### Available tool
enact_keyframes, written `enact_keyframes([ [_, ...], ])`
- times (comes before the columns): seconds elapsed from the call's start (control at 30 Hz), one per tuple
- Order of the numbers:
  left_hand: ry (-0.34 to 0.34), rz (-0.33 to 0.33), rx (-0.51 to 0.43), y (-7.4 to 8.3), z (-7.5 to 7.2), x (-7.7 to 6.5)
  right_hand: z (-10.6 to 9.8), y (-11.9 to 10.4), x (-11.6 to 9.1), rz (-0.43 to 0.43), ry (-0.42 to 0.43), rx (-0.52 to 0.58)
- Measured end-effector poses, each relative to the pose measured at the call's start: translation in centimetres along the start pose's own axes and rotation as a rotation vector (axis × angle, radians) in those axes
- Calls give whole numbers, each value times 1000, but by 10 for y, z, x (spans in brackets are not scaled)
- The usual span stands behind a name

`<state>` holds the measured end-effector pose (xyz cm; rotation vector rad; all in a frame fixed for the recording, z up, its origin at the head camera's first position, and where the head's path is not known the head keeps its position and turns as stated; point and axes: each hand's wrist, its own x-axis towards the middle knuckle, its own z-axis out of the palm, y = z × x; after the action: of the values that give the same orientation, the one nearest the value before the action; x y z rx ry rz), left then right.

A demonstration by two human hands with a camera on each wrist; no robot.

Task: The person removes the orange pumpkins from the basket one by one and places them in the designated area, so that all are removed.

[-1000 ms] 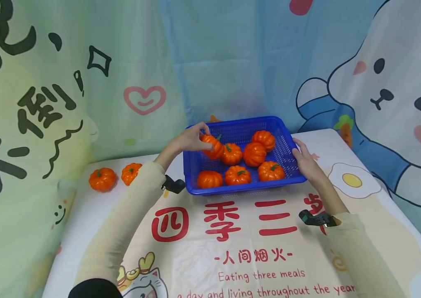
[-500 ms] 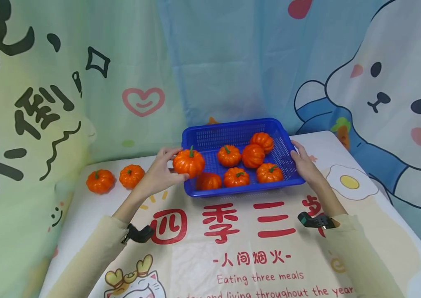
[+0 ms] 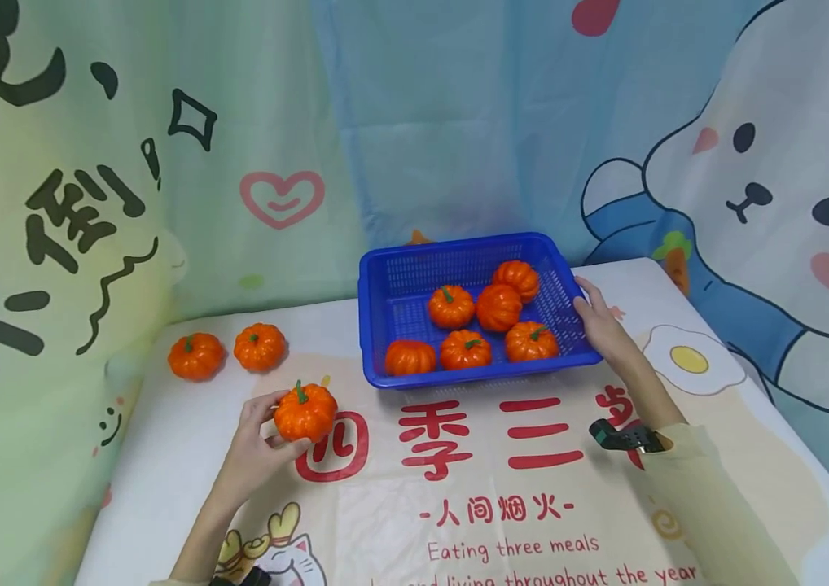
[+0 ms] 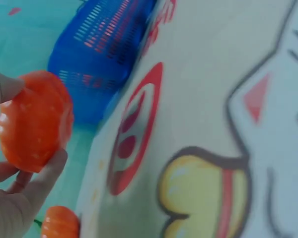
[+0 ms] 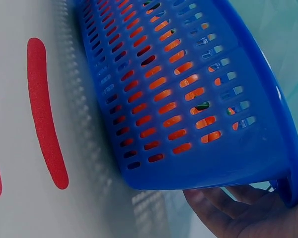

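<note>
My left hand (image 3: 256, 448) holds a small orange pumpkin (image 3: 305, 413) with a green stem over the left part of the table, left of and in front of the basket. In the left wrist view the thumb and fingers are around the pumpkin (image 4: 37, 121) from both sides. My right hand (image 3: 603, 324) grips the right end of a blue plastic basket (image 3: 414, 273). Seen from the right wrist, its fingers (image 5: 213, 206) curl under the basket's rim (image 5: 283, 114). Several orange pumpkins lie inside the basket, one of them a bright front-middle pumpkin (image 3: 465, 349).
Two more pumpkins stand on the table at the back left, an outer pumpkin (image 3: 196, 356) and an inner pumpkin (image 3: 260, 347). A printed cloth (image 3: 385, 521) covers the table. Behind it hangs a patterned curtain (image 3: 429, 146).
My left hand has lifted the pumpkin out of the basket's left side and carried it left and toward me. The right hand stays on the basket, which has hardly moved.
</note>
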<state>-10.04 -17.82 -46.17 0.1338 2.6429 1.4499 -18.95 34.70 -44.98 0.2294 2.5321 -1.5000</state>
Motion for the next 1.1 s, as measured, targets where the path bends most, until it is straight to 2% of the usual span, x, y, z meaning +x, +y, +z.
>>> enact_keyframes([
  [0.1,-4,-5,34,-5,7,1,0,-2,0,4,4,-5],
  [0.2,10,8,61,-7,11,13,1,-2,-1,9,4,-12],
  [0.33,53,29,62,-5,14,45,1,-2,-2,13,6,-21],
  [0.53,84,-5,89,1,18,100,0,-3,-3,18,1,-16],
  [0.67,84,-28,137,0,19,125,2,-3,-2,18,-1,-20],
  [0.83,69,-60,149,-5,24,135,2,-3,-2,16,1,-14],
  [1.1,56,-82,170,-3,30,137,0,-4,-3,17,7,-10],
])
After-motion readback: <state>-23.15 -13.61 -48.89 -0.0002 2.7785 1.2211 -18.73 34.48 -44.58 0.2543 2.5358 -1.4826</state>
